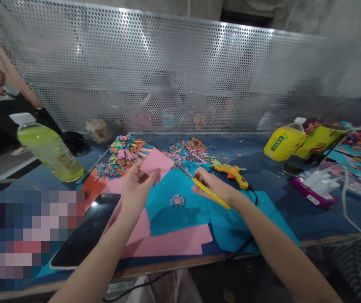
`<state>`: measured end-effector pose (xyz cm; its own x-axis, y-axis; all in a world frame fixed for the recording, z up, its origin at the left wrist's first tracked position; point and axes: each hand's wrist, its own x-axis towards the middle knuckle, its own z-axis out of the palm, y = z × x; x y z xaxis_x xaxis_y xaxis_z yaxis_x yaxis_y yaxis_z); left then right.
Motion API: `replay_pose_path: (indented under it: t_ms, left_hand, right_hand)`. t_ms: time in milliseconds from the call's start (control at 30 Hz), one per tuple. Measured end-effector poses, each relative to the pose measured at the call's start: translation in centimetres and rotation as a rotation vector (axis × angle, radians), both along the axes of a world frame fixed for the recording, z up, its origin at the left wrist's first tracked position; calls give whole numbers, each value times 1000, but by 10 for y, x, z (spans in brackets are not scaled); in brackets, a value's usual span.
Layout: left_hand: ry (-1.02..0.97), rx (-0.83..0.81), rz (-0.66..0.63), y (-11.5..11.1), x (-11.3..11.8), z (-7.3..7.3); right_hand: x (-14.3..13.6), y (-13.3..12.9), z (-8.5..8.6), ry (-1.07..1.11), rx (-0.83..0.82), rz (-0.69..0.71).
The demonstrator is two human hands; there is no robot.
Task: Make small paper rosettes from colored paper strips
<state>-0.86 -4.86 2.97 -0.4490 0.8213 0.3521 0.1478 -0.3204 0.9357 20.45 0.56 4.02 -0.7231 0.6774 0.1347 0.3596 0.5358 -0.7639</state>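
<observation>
My left hand pinches a small pink paper square between thumb and fingers, above the sheets. In my right hand are yellow-handled scissors, their blades pointing up and left toward the paper's right edge. Whether the blades touch the paper is hard to tell. Below both hands lie blue sheets and pink sheets. A small round paper flower with a clip rests on the blue sheet. Behind my right hand is a yellow glue gun.
A dark tablet lies at left, near a green drink bottle. Fringed paper pieces and a scrap pile sit at the back. Yellow bottle, purple pack and white cable are right. A perforated metal panel stands behind.
</observation>
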Motion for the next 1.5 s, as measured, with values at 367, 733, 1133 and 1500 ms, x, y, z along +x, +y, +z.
replay_pose_path:
  t_ms: [367, 733, 1133, 1500]
  left_hand:
    - [11, -33, 17, 0, 0, 1]
    - [39, -48, 15, 0, -2, -1]
    - [117, -100, 13, 3, -3, -6]
    - [199, -204, -110, 3, 3, -16]
  right_hand:
    - [2, 4, -4, -34, -13, -39]
    - [1, 3, -4, -10, -5, -105]
    - [2, 2, 1, -15, 25, -105]
    - [2, 2, -3, -65, 1, -31]
